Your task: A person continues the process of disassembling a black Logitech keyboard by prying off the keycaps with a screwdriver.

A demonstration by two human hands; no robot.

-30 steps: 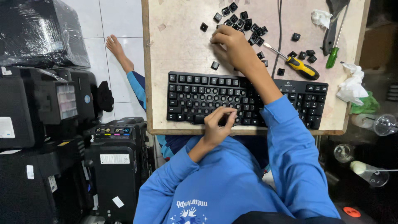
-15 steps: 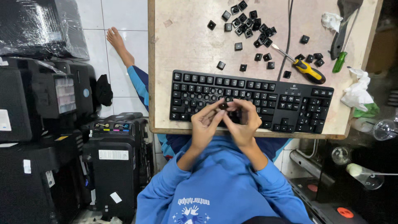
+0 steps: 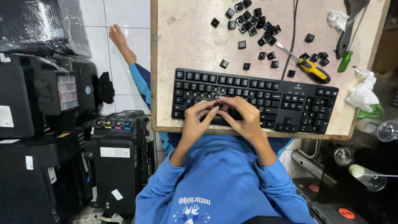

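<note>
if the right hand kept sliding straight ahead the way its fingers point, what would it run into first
The right hand points up and slightly left across the black keyboard, so it would cross the upper key rows first. Beyond, probably the loose keycap on the table, though the line is uncertain.

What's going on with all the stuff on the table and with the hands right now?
Keyboard: flat on the table, some keys missing.
Loose keys: off, scattered behind the keyboard.
Yellow screwdriver: lying down, untouched.
Green screwdriver: lying down, untouched.
Left hand: on the keyboard, fingers pressing.
Right hand: on the keyboard, fingertips meeting the left's.
White rag: crumpled at the table edge.
</note>
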